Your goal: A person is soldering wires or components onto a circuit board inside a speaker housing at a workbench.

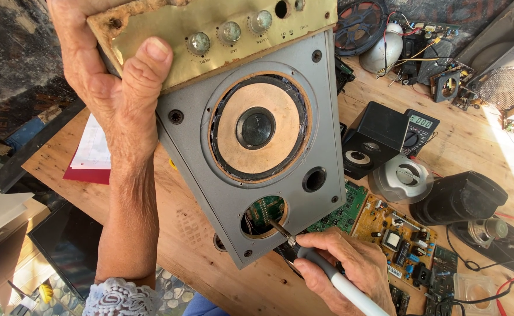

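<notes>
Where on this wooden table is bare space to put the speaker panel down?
Bare wood shows on the table right of the multimeter, and near the front edge between the speaker panel and the right hand. The far corner and the circuit boards are crowded.

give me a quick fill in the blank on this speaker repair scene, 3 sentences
1. The left hand grips the speaker box at its ____ control panel.
2. The right hand pokes a screwdriver into a round ____ low on the box's front.
3. The multimeter lies on the ____ table.

Missing words: gold; hole; wooden
</notes>
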